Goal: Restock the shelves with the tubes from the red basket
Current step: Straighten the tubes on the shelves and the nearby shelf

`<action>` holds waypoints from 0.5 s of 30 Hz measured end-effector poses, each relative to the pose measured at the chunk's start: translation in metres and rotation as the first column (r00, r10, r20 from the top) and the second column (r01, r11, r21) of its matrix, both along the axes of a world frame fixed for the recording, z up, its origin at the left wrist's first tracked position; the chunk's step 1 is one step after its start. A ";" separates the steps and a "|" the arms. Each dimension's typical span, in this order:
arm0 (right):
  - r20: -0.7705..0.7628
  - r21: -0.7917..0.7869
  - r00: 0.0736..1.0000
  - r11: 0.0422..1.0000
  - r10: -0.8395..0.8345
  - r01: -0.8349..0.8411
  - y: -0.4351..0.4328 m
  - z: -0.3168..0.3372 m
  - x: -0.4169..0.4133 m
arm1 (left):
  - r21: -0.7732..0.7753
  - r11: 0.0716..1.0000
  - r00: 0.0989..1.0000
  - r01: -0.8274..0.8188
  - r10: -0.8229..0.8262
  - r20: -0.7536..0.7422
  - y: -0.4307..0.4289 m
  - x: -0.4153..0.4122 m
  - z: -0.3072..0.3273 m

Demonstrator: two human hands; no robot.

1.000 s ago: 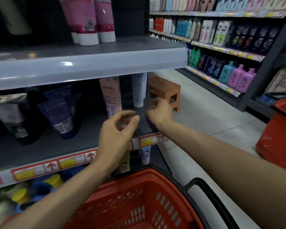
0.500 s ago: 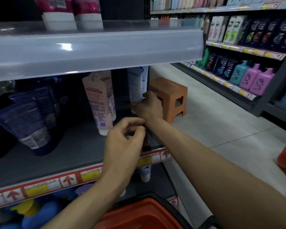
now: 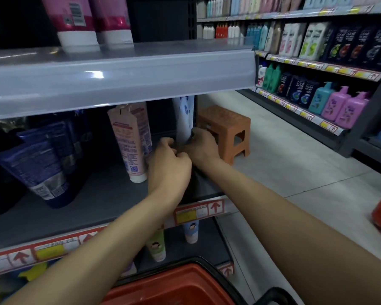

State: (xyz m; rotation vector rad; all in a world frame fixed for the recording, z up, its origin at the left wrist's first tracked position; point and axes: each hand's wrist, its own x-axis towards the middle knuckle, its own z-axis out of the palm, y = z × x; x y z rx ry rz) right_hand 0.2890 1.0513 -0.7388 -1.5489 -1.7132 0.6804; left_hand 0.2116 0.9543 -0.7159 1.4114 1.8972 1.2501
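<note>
At nine o'clock on the grey shelf (image 3: 92,203), dark blue tubes (image 3: 34,170) lean rightward, cap down. Next right, toward centre, a pink tube (image 3: 129,142) stands cap down, tilted a little to the left, with another behind it.

My left hand (image 3: 168,166) sits just right of the pink tube, near but apart from it as far as I can judge. Its grip is curled together, fingers folded toward the palm; what, if anything, lies inside I cannot tell.

Touching it at its one o'clock is my right hand (image 3: 204,146). That grip is closed around the lower end of a white tube (image 3: 185,116), which stands upright at the shelf's right end, its top hidden behind the lip of the upper shelf (image 3: 119,80). The two hands meet knuckle to knuckle at the tube's base.

At six o'clock, below my forearms, the rim of the red basket (image 3: 174,285) shows; its contents are out of view.

At two o'clock beyond the right hand, an orange stool (image 3: 227,128) stands on the floor.
</note>
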 end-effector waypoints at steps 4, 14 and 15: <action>0.040 -0.014 0.997 0.998 0.063 -0.063 0.004 -0.002 0.011 | -0.044 0.998 0.999 -0.039 0.038 -0.015 0.015 0.003 -0.002; 0.046 0.104 0.999 0.995 -0.016 0.012 0.007 -0.011 0.012 | -0.107 0.991 0.996 -0.083 0.085 0.018 0.043 0.010 -0.013; 0.044 0.103 0.999 0.994 -0.032 0.028 0.008 -0.012 0.012 | -0.112 0.991 0.997 -0.076 0.079 0.025 0.045 0.010 -0.014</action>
